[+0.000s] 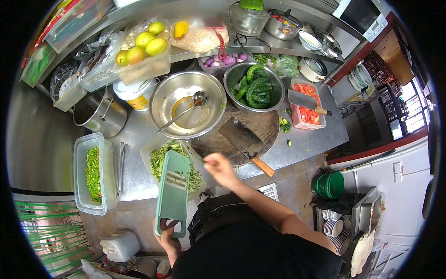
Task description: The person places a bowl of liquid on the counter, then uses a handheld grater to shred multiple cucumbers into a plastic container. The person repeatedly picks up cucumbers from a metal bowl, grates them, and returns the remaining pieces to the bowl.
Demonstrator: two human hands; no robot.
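Observation:
My left hand grips the handle end of a green mandoline grater, its thumb through the handle opening. The grater slants over a clear plastic container of shredded green vegetable, and green bits cling around its metal blade. My right hand is blurred, to the right of the grater and over the near edge of a round wooden chopping board. Its fingers are bent, with a small dark bit at the tips; whether they hold it is unclear. A cleaver with a wooden handle lies on the board.
Behind the container stands a steel bowl with a ladle. Another bowl holds ridged green cucumbers. A second cleaver rests across a box of chopped tomatoes. Chopped green peppers fill a left-hand box.

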